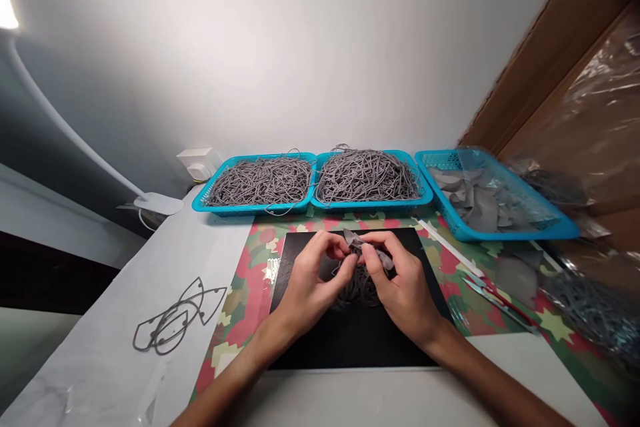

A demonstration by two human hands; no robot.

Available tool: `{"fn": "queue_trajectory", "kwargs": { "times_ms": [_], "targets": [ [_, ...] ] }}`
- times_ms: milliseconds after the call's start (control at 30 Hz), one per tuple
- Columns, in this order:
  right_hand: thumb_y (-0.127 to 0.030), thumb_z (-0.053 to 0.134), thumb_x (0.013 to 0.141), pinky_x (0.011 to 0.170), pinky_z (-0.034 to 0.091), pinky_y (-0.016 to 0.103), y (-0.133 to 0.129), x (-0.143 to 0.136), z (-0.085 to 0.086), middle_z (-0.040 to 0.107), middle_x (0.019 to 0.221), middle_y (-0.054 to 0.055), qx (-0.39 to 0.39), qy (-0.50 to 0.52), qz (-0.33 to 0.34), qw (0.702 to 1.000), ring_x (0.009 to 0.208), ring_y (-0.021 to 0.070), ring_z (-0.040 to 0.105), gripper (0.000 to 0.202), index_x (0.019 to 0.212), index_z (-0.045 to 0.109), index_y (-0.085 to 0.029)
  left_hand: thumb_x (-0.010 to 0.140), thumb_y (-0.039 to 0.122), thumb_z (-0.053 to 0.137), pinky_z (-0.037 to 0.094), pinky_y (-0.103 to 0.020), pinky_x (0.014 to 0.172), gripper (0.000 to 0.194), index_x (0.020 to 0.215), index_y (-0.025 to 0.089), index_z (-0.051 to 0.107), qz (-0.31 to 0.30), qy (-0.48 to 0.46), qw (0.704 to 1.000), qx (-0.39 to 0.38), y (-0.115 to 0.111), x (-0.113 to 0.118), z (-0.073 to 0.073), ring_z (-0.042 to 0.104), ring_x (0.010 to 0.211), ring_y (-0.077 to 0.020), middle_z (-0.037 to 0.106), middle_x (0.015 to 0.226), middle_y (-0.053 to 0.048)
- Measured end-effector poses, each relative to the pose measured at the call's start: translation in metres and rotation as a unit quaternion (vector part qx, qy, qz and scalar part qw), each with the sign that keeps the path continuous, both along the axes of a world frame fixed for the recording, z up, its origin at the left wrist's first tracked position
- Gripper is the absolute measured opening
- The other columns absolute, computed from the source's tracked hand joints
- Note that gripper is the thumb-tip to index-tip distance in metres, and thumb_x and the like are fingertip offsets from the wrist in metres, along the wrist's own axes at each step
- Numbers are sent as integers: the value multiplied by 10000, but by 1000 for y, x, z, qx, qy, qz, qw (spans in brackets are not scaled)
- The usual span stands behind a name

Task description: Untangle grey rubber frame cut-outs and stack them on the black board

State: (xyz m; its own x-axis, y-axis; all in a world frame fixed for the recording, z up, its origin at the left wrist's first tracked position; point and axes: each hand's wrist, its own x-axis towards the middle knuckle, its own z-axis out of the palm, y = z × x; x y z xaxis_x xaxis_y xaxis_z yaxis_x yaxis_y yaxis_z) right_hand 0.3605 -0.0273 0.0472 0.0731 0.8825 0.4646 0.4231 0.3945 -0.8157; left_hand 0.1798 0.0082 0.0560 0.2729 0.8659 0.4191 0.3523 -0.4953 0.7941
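Head view: grey piece (353, 238) pinched beside dark loops (363, 290)

Found piece at 12 o'clock of loops, above black board (350, 348); gripped between thumb and fingers of right hand (407, 287). Couldn't tell hold of left hand (315, 280), fingertips partly hidden near piece. Judged snagging possible, from tangled loops close by; slipping too, from thin, limp-looking material. Read no brands, labels or other writing.

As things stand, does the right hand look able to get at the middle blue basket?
Probably yes: nothing visible blocks the way from the right hand to the middle blue basket, though that hand holds a grey piece.
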Motion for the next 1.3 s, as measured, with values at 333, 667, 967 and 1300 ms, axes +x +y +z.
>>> {"fn": "queue_trajectory", "kwargs": {
  "times_ms": [333, 667, 967, 1300],
  "targets": [
    [-397, 544, 1158, 1008, 614, 344, 0, 1, 0, 802, 1267, 68, -24, 54, 52, 997, 1179, 238, 767, 253, 1305, 708, -272, 1020, 420, 777, 551, -373, 1020, 224, 1110, 221, 728, -135, -138, 957, -217, 2, -2, -11, 691, 1118, -251, 731, 1120, -60],
    [-413, 463, 1167, 1094, 575, 419, 4, 5, -4, 772, 1352, 90, -29, 65, 54, 996, 1226, 267, 731, 361, 1364, 736, -282, 946, 604, 828, 525, -272, 710, 439, 1082, 208, 695, -181, -162, 906, -348, -2, -1, -5, 619, 702, -145, 670, 812, 24],
    [-442, 547, 1084, 906, 579, 332, 8, 3, 0, 774, 1122, 61, -153, 273, 102, 944, 1029, 232, 719, 333, 1269, 733, -237, 949, 652, 798, 507, -313, 761, 487, 807, 188, 746, -282, -93, 878, -376, -5, -12, 17, 612, 688, -176, 682, 692, -16],
    [-358, 682, 967, 608, 463, 258, 10, 2, 10, 556, 765, -35, -224, 519, 198, 801, 634, 139, 487, 261, 1192, 666, -227, 1123, 511, 625, 548, -381, 1044, 402, 1175, 161, 816, -346, -34, 868, -353, -20, -1, 3, 773, 1087, -271, 866, 1083, -111]
  ]
}}
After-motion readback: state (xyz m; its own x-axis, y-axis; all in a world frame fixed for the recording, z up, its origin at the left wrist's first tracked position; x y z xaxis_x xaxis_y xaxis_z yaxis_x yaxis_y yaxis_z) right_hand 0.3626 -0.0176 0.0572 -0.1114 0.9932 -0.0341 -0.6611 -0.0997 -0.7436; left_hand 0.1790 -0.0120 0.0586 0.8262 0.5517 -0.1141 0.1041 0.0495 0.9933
